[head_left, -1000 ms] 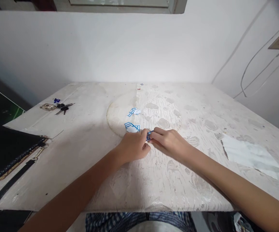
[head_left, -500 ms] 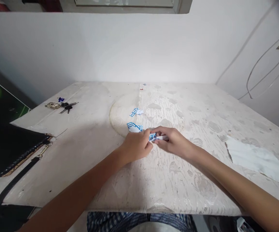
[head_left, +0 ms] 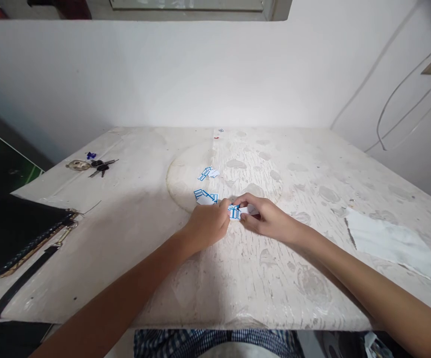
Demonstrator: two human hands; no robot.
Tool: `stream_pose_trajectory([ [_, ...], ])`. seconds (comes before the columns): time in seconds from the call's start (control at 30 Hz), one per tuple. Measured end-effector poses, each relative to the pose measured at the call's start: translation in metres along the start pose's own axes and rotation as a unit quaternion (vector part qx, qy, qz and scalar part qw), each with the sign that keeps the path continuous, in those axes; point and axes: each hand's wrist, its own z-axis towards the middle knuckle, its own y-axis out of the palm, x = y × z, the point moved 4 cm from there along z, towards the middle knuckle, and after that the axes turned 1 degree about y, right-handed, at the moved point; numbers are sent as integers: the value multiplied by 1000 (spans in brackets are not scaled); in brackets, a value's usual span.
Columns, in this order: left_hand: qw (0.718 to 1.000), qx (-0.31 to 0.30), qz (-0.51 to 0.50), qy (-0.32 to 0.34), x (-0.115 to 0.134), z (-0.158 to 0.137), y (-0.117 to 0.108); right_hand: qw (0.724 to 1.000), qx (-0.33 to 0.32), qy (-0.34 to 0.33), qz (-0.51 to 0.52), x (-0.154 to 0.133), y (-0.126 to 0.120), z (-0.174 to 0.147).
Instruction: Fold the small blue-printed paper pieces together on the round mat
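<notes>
Between my two hands are white paper pieces with blue printed lines (head_left: 234, 212), low over the table. My left hand (head_left: 208, 223) is closed, thumb and fingers pinching their left edge. From the other side my right hand (head_left: 265, 215) grips the right part, a plain white strip, between thumb and forefinger. Just beyond my left hand lies a small pile of similar blue-lined paper pieces (head_left: 206, 197). Farther back is a second small cluster of paper pieces (head_left: 208, 173). What is printed on them is too small to read.
A bunch of keys (head_left: 101, 165) and a small blue object (head_left: 90, 155) lie at the left of the table (head_left: 133, 258). A black bag (head_left: 17, 233) with a strap rests at the left edge. At the right lies a white cloth-like sheet (head_left: 394, 243). Cables (head_left: 383, 119) hang by the wall.
The held paper pieces have turned slightly and lie flatter, with more of their blue-lined face showing. My left thumb has shifted up a little. The whole view has moved slightly.
</notes>
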Motion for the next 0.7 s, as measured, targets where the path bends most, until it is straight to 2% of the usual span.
stream_pose_trajectory([
  [0.17,1000,16,-6,-1,0,-1,-2,999,37,17,1,2,1,0],
  [0.37,1000,6,3,-16,2,0,-2,995,73,59,23,10,-6,-1],
  [0.5,1000,12,2,-22,1,1,-1,978,89,107,154,15,-16,-1],
  [0.6,1000,11,9,-26,0,1,0,947,55,156,275,11,-18,0],
  [0.7,999,19,15,-23,2,1,-2,927,38,180,327,6,-21,0],
])
